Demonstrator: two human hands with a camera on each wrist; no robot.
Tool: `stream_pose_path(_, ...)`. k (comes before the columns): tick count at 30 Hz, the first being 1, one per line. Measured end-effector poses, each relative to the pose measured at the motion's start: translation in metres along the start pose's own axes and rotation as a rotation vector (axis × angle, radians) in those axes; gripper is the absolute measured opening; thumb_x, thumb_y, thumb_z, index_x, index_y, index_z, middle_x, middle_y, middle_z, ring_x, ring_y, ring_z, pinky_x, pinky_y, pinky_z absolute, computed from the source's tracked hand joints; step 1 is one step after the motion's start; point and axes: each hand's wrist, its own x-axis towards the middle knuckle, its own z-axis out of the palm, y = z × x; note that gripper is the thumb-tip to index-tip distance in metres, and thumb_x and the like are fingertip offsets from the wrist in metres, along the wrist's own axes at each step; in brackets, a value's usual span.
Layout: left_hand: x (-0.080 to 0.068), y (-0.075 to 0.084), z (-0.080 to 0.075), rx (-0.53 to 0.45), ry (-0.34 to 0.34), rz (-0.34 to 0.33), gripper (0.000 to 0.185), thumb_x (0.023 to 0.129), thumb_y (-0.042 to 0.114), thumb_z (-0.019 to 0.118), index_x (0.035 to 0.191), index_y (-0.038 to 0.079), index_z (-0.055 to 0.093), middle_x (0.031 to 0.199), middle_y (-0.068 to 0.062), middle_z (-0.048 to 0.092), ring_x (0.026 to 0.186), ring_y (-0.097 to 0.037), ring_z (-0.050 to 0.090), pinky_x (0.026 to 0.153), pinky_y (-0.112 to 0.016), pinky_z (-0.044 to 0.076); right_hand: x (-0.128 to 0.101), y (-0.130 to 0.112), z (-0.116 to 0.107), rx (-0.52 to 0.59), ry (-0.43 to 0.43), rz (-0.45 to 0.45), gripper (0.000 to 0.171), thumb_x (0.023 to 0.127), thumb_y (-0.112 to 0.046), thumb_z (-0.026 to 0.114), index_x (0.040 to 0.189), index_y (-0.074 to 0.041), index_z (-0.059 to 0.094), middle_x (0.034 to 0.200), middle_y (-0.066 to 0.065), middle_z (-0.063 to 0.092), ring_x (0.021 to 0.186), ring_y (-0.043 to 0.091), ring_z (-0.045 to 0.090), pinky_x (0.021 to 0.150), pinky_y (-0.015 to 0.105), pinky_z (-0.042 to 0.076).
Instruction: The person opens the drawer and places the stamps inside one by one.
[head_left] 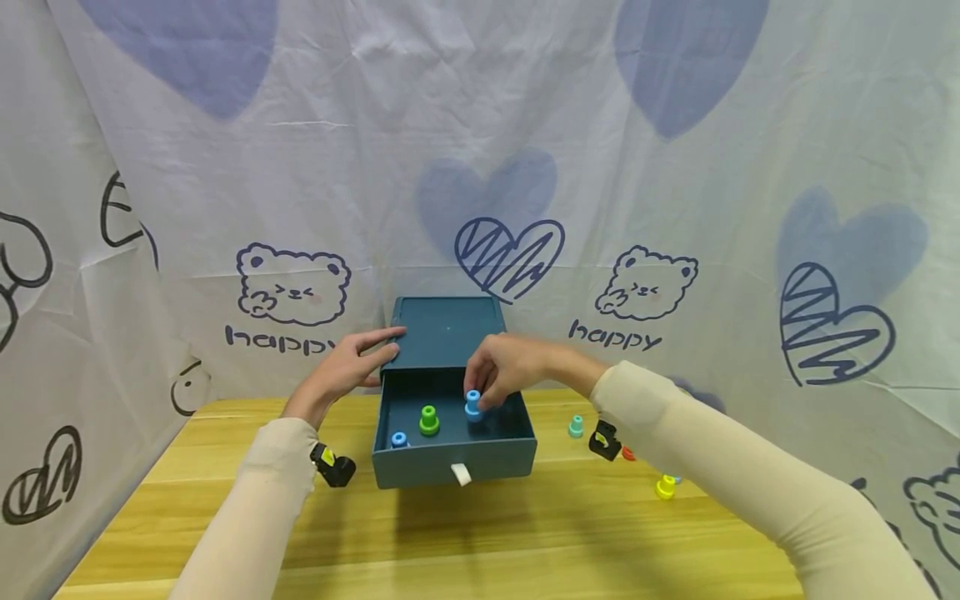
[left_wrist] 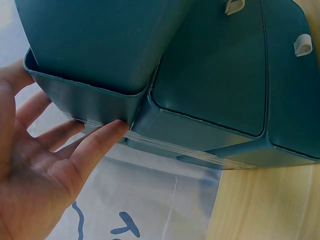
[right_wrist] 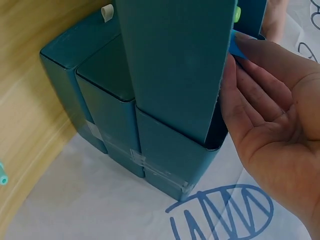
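Note:
A teal drawer box stands at the table's far edge with its top drawer pulled out toward me. My left hand lies on the box's left top edge with straight fingers; in the left wrist view the fingers touch the box's wall. My right hand reaches into the drawer and pinches a light blue peg. In the right wrist view a blue piece shows under the fingertips. A green peg and a blue peg stand in the drawer.
On the wooden table to the drawer's right lie a teal peg, a yellow peg and a small red piece. A white pull tab hangs from the drawer front. Printed cloth walls enclose the table.

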Motion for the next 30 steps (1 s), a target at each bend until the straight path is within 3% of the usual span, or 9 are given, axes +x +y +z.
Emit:
stream_pose_path(14, -0.002, 0.0, 0.0, -0.012, -0.007, 0.001, 0.059, 0.108, 0.04, 0.052, 0.16, 0.015, 0.04, 0.171, -0.022, 0.022, 0.15, -0.05, 0.037, 0.108, -0.061, 0.05, -0.004, 0.001, -0.002, 0.037, 0.03, -0.045, 0.028, 0.091, -0.002, 0.076, 0.118, 0.0, 0.073, 0.116, 0.015, 0.076, 0.097, 0.016, 0.075, 0.08, 0.027, 0.065)
stream_pose_path(30, -0.001, 0.0, -0.001, -0.019, -0.006, 0.004, 0.058, 0.108, 0.039, 0.052, 0.16, 0.014, 0.04, 0.171, -0.021, 0.021, 0.15, -0.049, 0.036, 0.108, -0.062, 0.049, -0.038, -0.01, -0.005, 0.124, 0.152, -0.149, 0.036, 0.094, -0.008, 0.074, 0.128, 0.001, 0.068, 0.123, 0.021, 0.073, 0.106, 0.02, 0.075, 0.084, 0.029, 0.064)
